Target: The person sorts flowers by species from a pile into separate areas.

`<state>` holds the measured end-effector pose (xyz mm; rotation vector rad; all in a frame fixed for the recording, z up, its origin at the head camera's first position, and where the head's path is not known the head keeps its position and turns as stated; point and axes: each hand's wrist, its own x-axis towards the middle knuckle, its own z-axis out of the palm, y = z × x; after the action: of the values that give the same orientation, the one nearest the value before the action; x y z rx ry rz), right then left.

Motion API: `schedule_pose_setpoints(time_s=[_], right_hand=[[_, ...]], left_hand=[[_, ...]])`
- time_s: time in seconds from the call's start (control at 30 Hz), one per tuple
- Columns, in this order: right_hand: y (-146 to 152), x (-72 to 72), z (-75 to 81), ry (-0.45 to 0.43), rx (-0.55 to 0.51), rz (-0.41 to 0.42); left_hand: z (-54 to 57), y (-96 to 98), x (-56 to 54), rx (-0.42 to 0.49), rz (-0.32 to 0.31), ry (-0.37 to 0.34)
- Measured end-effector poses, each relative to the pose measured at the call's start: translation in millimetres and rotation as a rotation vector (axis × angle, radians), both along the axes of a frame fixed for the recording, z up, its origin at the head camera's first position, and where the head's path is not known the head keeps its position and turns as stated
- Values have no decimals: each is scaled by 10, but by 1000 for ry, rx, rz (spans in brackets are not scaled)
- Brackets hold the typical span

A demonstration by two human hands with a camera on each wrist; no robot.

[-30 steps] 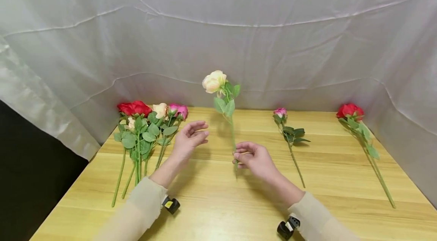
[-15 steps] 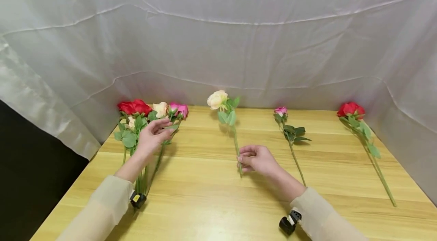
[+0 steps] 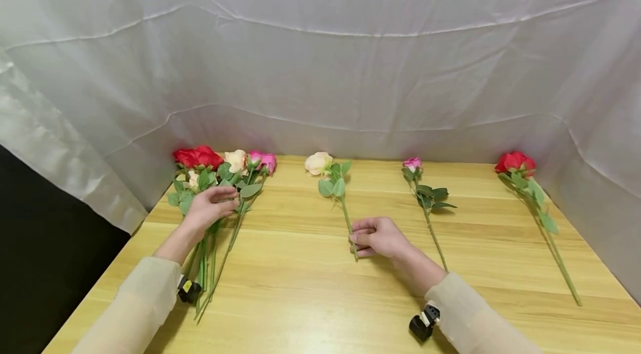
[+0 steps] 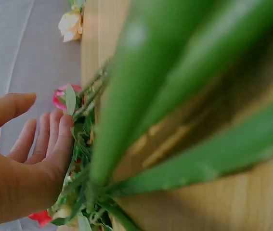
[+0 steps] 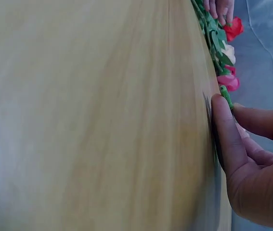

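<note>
My right hand [image 3: 379, 238] pinches the lower stem of a cream rose [image 3: 319, 163] between thumb and fingers. The rose lies low over the table, its bloom towards the back. In the right wrist view the green stem end [image 5: 226, 96] pokes out between thumb and index finger. My left hand [image 3: 209, 208], fingers loosely bent and holding nothing, is over a bunch of flowers at the left. The bunch has red roses [image 3: 198, 157], a peach rose [image 3: 235, 161] and pink roses [image 3: 262, 161]; the hand hides part of its leaves and stems.
A small pink rose [image 3: 413, 164] with dark leaves lies right of my right hand. Farther right lies a red rose [image 3: 514, 162] on a long stem. Grey curtain cloth [image 3: 320, 75] borders the wooden table [image 3: 290, 293] at the back and sides.
The cream rose has come down from a raised tilt to the table, still in my right hand. My left hand has moved left, from beside the rose to over the bunch.
</note>
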<state>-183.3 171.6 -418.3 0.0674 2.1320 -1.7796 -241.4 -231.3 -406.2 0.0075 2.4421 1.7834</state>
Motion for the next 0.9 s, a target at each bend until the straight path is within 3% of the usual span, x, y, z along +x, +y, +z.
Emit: schedule_pose_setpoints(time_s=[0.2, 0.47, 0.67, 0.9], right_hand=[[-3, -17, -26, -3, 22, -16], [29, -28, -52, 15, 16, -4], [41, -30, -63, 15, 13, 2], [44, -26, -55, 22, 27, 10]], left_hand=[[-52, -55, -24, -11, -11, -51], [-41, -33, -31, 8, -47, -123], [-47, 1, -33, 26, -51, -156], [-81, 61, -79, -15, -46, -171]])
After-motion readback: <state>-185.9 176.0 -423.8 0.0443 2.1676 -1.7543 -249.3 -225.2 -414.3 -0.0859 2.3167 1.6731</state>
